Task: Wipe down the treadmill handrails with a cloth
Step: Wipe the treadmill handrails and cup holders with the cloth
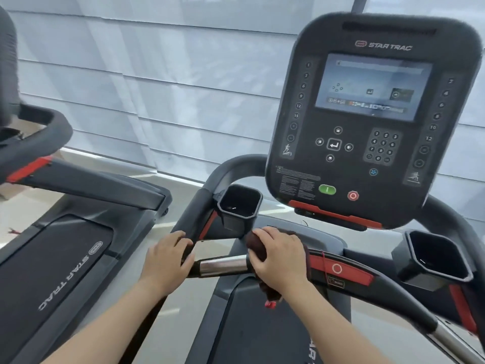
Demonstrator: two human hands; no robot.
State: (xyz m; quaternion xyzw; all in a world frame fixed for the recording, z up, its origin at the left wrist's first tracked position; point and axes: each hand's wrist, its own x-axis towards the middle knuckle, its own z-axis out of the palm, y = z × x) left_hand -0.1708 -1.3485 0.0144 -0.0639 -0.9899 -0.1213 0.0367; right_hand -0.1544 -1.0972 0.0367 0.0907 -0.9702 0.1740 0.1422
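Cloth, dark, sits wrapped over the front handrail under my right hand, clamped around both; my left hand grips the rail's left end, below the console and cup holder.

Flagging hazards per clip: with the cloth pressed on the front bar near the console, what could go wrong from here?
1. The right hand wipes with the cloth just beside the red stop panel; a slide right could press it or snag its red cord.
2. The cloth's loose end hangs below the bar and might slip from the grip.
3. The left hand covers the bar's left end, so that spot may stay unwiped.
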